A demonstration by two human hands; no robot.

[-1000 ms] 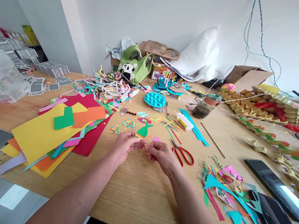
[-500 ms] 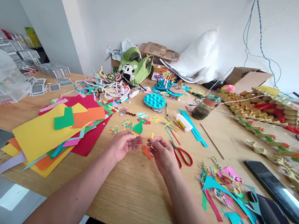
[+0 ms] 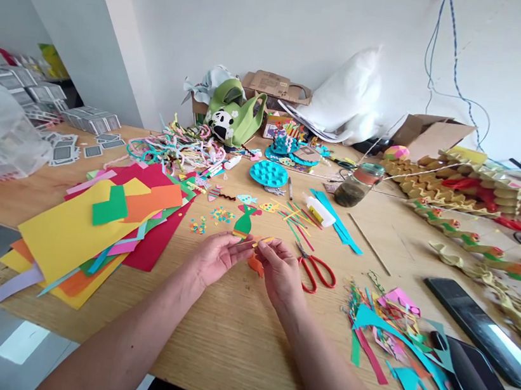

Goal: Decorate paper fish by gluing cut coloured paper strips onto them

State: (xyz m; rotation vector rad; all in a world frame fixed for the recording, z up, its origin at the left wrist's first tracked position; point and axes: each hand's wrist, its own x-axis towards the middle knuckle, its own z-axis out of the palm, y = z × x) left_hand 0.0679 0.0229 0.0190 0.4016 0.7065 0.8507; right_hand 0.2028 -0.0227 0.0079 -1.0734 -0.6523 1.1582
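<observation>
My left hand (image 3: 216, 256) is closed, its fingertips at the lower end of a green paper fish (image 3: 243, 221) with a yellow and orange band. In my right hand (image 3: 282, 271), thumb and forefinger pinch a narrow yellow paper strip (image 3: 262, 242). The fingertips of both hands nearly meet above the table. Partly hidden behind the right fingers lies an orange paper fish (image 3: 255, 265). Red-handled scissors (image 3: 317, 273) rest just right of that hand. Beyond the hands are small paper dots (image 3: 223, 216), patterned paper fish (image 3: 247, 199) and thin coloured strips (image 3: 299, 226).
Stacked coloured paper (image 3: 68, 227) covers the left side. A glue bottle (image 3: 320, 212), a blue round tray (image 3: 268, 174), a glass jar (image 3: 359, 185) and a wooden stick (image 3: 369, 244) lie farther back. Paper scraps (image 3: 391, 327) and a black phone (image 3: 478, 329) are at right.
The yellow strip has tipped from upright to slanting in my right fingers. The green fish has shifted slightly right with my left hand, and the fingertips are closer together.
</observation>
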